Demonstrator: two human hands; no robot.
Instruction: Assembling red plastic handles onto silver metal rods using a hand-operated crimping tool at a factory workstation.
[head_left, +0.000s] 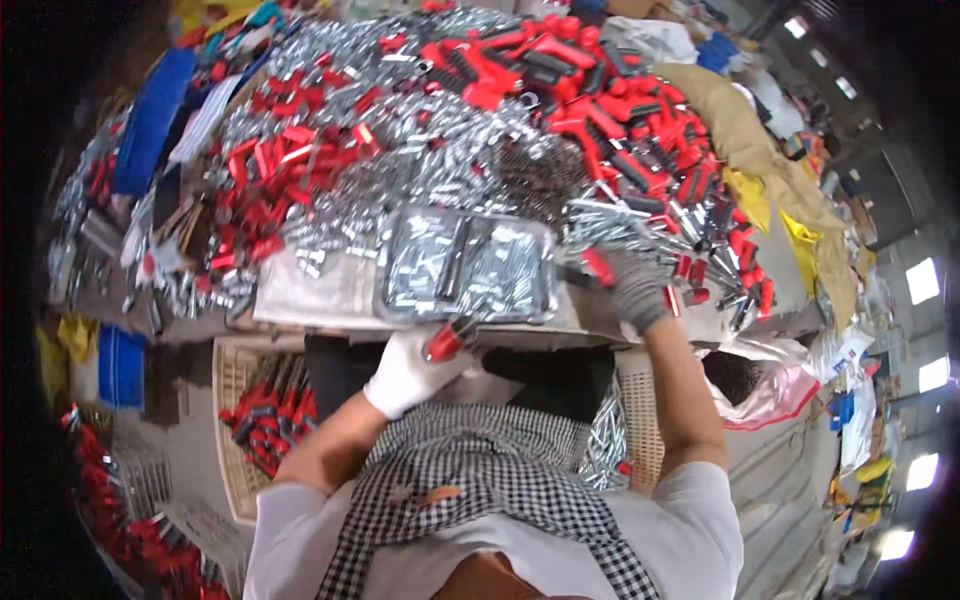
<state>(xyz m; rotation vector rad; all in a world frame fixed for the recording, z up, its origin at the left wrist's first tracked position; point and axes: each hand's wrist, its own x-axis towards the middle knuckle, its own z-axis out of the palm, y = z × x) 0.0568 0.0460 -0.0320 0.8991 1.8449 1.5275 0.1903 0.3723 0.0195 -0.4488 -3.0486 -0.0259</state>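
My left hand (412, 370), in a white glove, is closed around a red and dark cylindrical handle piece (450, 340) at the table's near edge. My right hand (637, 285), in a grey glove, is over the table on the right, fingers curled, with a red part (598, 267) at its fingertips. Motion blurs that part, and its far end is hard to make out. Between the hands lies a clear two-compartment plastic tray (550, 262) with shiny metal pieces in both halves. Beyond my right hand is a bundle of slim metal rods (610, 222).
Heaps of metal pieces (330, 60) and red-and-black handles (640, 140) cover the table. Dark small springs or screws (540, 175) lie behind the tray. A cream crate (232, 440) holding red-and-black pieces stands lower left; another crate (640, 420) and a pink-white sack (780, 395) stand at the right.
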